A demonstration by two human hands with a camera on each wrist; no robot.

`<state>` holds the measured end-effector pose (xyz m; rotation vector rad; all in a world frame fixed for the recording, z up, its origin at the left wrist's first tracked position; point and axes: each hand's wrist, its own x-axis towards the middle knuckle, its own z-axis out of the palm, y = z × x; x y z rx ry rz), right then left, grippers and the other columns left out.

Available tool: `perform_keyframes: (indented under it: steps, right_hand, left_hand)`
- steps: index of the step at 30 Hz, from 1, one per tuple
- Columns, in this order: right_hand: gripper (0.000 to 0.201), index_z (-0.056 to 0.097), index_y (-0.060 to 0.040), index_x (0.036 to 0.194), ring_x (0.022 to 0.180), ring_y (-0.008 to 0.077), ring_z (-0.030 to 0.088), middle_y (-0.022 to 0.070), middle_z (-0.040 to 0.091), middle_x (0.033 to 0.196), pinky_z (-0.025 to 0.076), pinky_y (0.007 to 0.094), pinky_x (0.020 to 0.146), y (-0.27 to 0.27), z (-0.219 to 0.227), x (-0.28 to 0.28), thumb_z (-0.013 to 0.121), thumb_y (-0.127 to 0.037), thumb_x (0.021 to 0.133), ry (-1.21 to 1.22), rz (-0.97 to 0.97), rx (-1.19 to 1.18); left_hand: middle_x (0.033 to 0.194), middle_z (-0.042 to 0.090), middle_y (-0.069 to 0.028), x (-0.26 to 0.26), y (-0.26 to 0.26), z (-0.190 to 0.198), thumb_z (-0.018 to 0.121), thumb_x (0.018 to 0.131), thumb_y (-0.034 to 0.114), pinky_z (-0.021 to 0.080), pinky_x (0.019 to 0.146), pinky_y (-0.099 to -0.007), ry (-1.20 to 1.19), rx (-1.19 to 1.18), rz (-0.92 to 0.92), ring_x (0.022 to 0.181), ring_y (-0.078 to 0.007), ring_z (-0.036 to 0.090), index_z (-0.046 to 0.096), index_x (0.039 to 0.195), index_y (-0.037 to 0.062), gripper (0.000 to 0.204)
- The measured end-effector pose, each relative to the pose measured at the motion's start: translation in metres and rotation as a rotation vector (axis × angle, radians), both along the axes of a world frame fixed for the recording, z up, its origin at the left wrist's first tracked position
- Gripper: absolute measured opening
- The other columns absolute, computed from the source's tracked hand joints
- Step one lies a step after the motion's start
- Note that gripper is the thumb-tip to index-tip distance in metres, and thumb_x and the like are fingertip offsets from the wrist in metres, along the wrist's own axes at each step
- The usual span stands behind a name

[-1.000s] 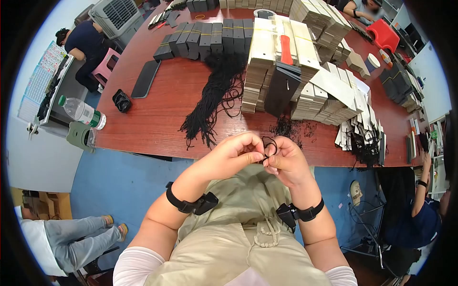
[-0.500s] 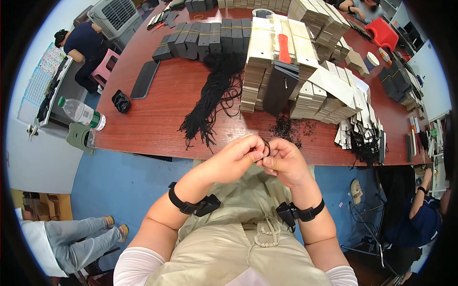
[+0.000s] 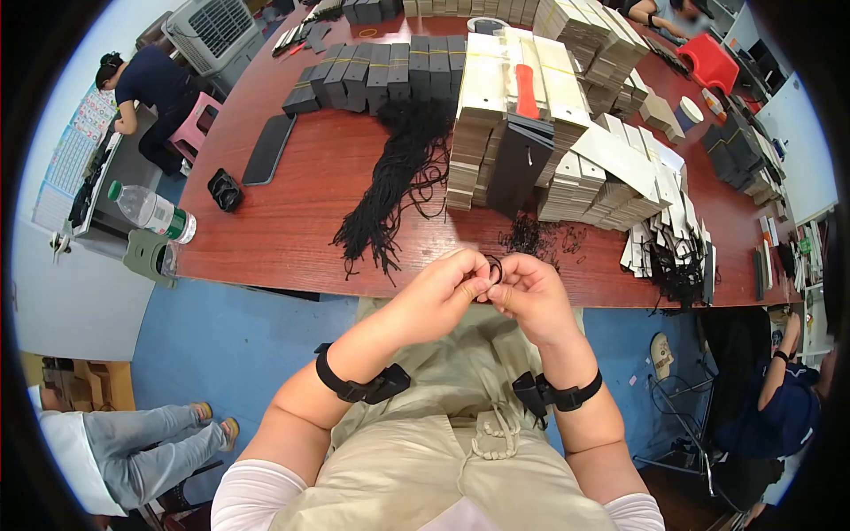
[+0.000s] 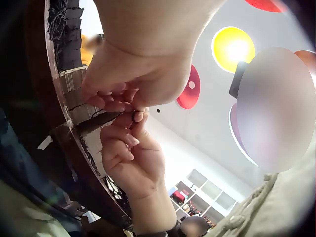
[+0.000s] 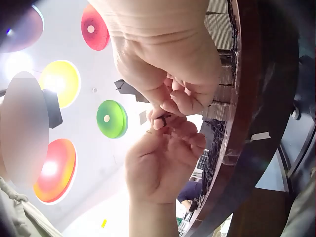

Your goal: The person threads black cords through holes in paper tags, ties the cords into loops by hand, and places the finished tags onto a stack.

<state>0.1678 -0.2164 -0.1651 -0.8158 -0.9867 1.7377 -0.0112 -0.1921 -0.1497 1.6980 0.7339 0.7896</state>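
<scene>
Just beyond the lap, at the table's near edge, my left hand (image 3: 445, 288) and right hand (image 3: 538, 301) meet fingertip to fingertip. Both pinch a thin black cord (image 3: 497, 269), bent into a small loop between them. In the left wrist view a dark bit of the cord (image 4: 134, 116) shows at the fingertips; the rest is hidden by fingers. Past the hands lies a scatter of small black loops (image 3: 522, 235). A long bundle of black cords (image 3: 390, 190) spreads on the table to the left of them.
Tall stacks of pale cards (image 3: 482, 97), with a red-handled tool (image 3: 527, 88) on top, stand on the table (image 3: 292, 230). Banded black blocks (image 3: 376, 75) line up behind. A phone (image 3: 269, 149), a black case (image 3: 226, 188) and a bottle (image 3: 152, 211) are at left. Strung tags (image 3: 668, 252) lie right.
The cord loop between my fingers has become smaller and closer to the fingertips. Both hands stay together in nearly the same place. At far left, the seated person has shifted an arm.
</scene>
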Motion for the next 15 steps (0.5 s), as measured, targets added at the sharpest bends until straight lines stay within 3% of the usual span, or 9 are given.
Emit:
perform_keyframes:
  steps: [4, 6, 12, 15]
  right_hand:
    - [0.008, 0.058, -0.0038, 0.09, 0.066, 0.0057, 0.055, 0.0027, 0.063, 0.077, 0.039, 0.0174, 0.055, 0.0, 0.003, -0.001, 0.062, -0.003, 0.083, 0.192, 0.03, -0.108]
    - [0.008, 0.058, -0.0038, 0.09, 0.063, 0.0057, 0.054, 0.0023, 0.061, 0.075, 0.039, 0.018, 0.053, 0.0, 0.004, -0.001, 0.062, -0.003, 0.083, 0.165, 0.015, -0.116]
    - [0.01, 0.058, -0.0041, 0.084, 0.057, 0.0058, 0.052, 0.0024, 0.061, 0.075, 0.039, 0.0193, 0.05, 0.001, 0.004, 0.0, 0.065, 0.001, 0.079, 0.048, -0.079, -0.051]
    - [0.011, 0.058, -0.0041, 0.081, 0.057, 0.0057, 0.052, 0.0033, 0.062, 0.076, 0.04, 0.0191, 0.051, 0.002, 0.002, 0.002, 0.065, 0.003, 0.078, 0.062, -0.137, -0.047]
  left_hand:
    - [0.083, 0.047, -0.0073, 0.0, -0.001, 0.004, 0.048, 0.086, -0.003, 0.043, 0.066, -0.0289, 0.018, 0.121, 0.018, 0.073, -0.0166, 0.049, 0.047, 0.088, 0.0012, 0.004]
    - [0.081, 0.047, -0.0105, 0.001, -0.002, 0.007, 0.048, 0.086, -0.001, 0.042, 0.068, -0.0329, 0.027, 0.179, 0.036, 0.073, -0.0231, 0.049, 0.046, 0.086, 0.0006, 0.003]
    - [0.085, 0.049, -0.0121, -0.002, 0.003, 0.011, 0.052, 0.084, -0.001, 0.043, 0.07, -0.0334, 0.13, 0.486, 0.016, 0.077, -0.0264, 0.049, 0.047, 0.088, 0.0006, 0.007]
    - [0.088, 0.055, -0.0129, -0.004, -0.002, 0.013, 0.055, 0.083, -0.001, 0.044, 0.071, -0.0329, 0.04, 0.215, 0.103, 0.079, -0.0267, 0.052, 0.054, 0.095, 0.0001, 0.012]
